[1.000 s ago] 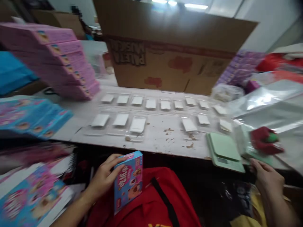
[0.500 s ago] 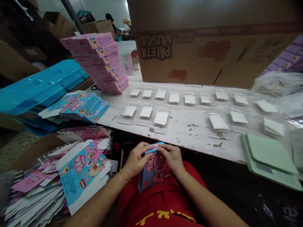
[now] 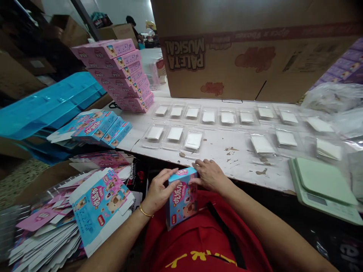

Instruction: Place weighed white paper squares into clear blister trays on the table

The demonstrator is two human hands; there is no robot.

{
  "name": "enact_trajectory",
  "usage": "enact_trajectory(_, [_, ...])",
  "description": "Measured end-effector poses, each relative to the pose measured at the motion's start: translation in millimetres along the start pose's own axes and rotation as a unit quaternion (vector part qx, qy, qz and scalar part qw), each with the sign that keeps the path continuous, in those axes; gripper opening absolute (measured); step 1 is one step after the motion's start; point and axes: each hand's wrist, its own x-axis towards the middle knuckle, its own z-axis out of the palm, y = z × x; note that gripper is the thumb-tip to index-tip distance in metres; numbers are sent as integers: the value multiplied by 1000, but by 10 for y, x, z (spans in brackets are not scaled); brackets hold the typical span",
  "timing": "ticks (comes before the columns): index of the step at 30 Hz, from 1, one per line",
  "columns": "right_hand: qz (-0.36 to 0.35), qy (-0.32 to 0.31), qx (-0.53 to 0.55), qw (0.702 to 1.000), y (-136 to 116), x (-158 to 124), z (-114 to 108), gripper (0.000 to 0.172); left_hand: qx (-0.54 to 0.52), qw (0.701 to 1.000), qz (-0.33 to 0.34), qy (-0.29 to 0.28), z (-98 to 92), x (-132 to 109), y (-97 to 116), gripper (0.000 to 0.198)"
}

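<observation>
A blue and pink printed box (image 3: pixel 181 200) stands upright on the red apron over the lap, its top panel folded down. My left hand (image 3: pixel 161 190) grips its left side, thumb on the front and fingers by the top edge. At the right, my right hand (image 3: pixel 208 175) holds the upper right corner between thumb and fingers. Flat unfolded cartons (image 3: pixel 99 207) lie in a heap to the left. Clear trays with white cards (image 3: pixel 193 140) stand in rows on the white table (image 3: pixel 218 162).
Pink boxes (image 3: pixel 124 75) are stacked at the back left, beside blue boxes (image 3: pixel 99 126) and a blue plastic bin (image 3: pixel 51 100). A large cardboard carton (image 3: pixel 241 56) stands behind the trays. The green scale (image 3: pixel 326 189) sits at the right edge.
My right hand has shifted from the top front edge to the box's right corner, its fingers less bunched. The box's top now shows more; my left hand has moved slightly left.
</observation>
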Motion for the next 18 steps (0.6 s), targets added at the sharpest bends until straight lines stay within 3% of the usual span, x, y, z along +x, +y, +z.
enact_trajectory(2, [91, 7, 154, 984, -5, -180, 81, 54, -9, 996, -27, 85, -148, 17, -49, 39])
enact_trajectory(3, [132, -15, 257, 957, -36, -285, 155, 55, -29, 990, -48, 130, -215, 10, -83, 41])
enact_trajectory(4, [166, -47, 363, 916, -80, -382, 243, 57, -65, 981, -75, 169, -268, -11, -120, 43])
enact_trajectory(6, [221, -102, 547, 801, -181, -511, 424, 62, -180, 954, -131, 201, -325, -96, -193, 49])
enact_trajectory(8, [276, -56, 663, 694, -245, -520, 535, 61, -308, 926, -175, 132, -339, -215, -258, 56])
enact_trajectory(10, [311, 53, 706, 634, -254, -443, 511, 55, -406, 890, -205, -34, -338, -316, -312, 64])
enact_trajectory(11, [311, 84, 706, 631, -252, -394, 448, 50, -439, 865, -212, -118, -333, -348, -330, 68])
enact_trajectory(13, [263, 66, 681, 680, -280, -302, 257, 41, -470, 824, -213, -233, -298, -367, -346, 81])
enact_trajectory(16, [107, -54, 595, 795, -407, -161, -22, 34, -440, 812, -217, -316, -178, -340, -323, 91])
enact_trajectory(18, [14, -71, 528, 846, -420, -14, -113, 34, -398, 828, -206, -338, -107, -341, -317, 87])
